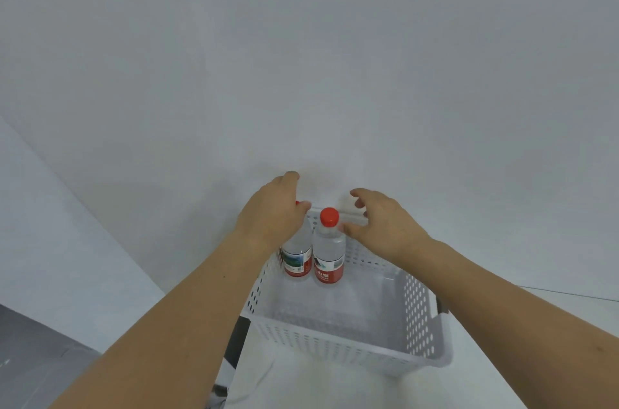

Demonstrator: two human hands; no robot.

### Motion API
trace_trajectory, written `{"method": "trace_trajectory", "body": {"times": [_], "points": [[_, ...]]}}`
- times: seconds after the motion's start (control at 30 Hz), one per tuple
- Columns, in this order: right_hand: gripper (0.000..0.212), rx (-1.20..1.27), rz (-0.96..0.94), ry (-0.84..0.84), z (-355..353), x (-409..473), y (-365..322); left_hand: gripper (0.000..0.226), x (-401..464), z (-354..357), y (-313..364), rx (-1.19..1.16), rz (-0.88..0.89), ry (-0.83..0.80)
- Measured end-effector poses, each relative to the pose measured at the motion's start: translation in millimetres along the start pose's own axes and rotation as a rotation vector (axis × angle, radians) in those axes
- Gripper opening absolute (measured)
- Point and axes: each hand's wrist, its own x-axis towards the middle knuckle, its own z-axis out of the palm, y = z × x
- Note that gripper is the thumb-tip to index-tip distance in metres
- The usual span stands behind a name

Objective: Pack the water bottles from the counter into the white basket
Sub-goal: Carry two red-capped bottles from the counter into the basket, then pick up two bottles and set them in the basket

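Two clear water bottles with red labels stand upright side by side in the far left corner of the white perforated basket (422,318). The right bottle (329,251) shows its red cap. My right hand (382,224) hovers just right of its neck, fingers spread, thumb close to the bottle. The left bottle (297,258) has its top covered by my left hand (273,214); only a sliver of red cap shows by the thumb. Whether that hand grips the bottle is hidden.
The basket sits on a white counter (552,315) against a plain white wall (301,73). The basket's near and right parts hold nothing. A dark floor (37,358) lies at lower left, and a dark gap (238,338) runs beside the basket's left front corner.
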Motion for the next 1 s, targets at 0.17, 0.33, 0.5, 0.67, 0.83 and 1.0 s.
{"method": "trace_trajectory", "body": {"times": [0.17,0.33,0.5,0.67,0.83,1.0], "points": [[0.07,-0.076,-0.012,0.113,-53.9,-44.3,4.5,0.052,-17.9,-22.1,56.1,0.082,0.141,0.098],[0.069,-0.134,-0.008,0.214,-113.7,-101.0,21.4,0.055,-44.8,-41.9,129.4,0.144,0.25,0.186],[0.068,-0.222,-0.041,0.274,-173.3,-168.3,52.2,0.056,-81.2,-55.6,211.5,0.14,0.277,0.2],[0.066,-0.241,-0.036,0.286,-223.1,-235.9,88.3,0.057,-116.7,-57.0,290.8,0.128,0.271,0.216],[0.064,-0.238,-0.008,0.304,-255.2,-272.8,122.8,0.057,-128.7,-42.1,341.5,0.138,0.301,0.182],[0.063,-0.212,0.0,0.293,-279.4,-295.4,161.7,0.057,-131.5,-21.9,390.0,0.097,0.274,0.164]]}}
